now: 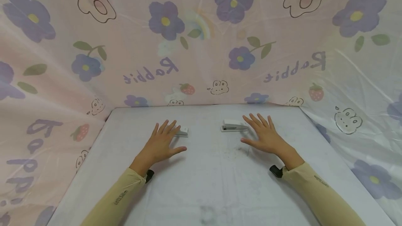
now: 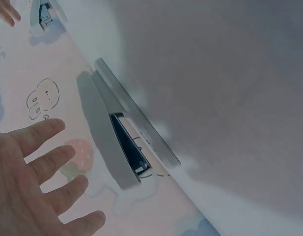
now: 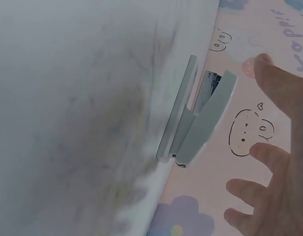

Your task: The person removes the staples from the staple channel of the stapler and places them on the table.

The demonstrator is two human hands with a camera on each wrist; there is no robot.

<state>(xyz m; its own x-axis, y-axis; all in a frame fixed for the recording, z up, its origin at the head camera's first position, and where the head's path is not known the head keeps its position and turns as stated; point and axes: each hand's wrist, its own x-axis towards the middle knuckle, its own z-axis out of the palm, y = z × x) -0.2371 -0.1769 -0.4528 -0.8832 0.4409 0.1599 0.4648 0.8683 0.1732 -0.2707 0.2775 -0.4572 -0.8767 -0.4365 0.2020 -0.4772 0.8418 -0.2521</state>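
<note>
Two white staplers stand on the table, one near each hand. In the head view the left stapler (image 1: 182, 132) is partly hidden behind the fingers of my left hand (image 1: 161, 145). That hand hovers with fingers spread and holds nothing. The left wrist view shows this stapler (image 2: 104, 130) beside the spread fingers, apart from them. My right hand (image 1: 265, 137) is also spread and empty, just right of the other stapler (image 1: 233, 125). From the right wrist, that stapler (image 3: 205, 123) appears with a gap between it and the fingers of the right hand (image 3: 274, 182).
A white cloth covers the table (image 1: 207, 177), with dark smudges (image 1: 238, 151) near the right stapler. Patterned curtains (image 1: 201, 51) with flowers and rabbits enclose the back and sides. Black wrist devices (image 1: 276, 171) sit under both sleeves.
</note>
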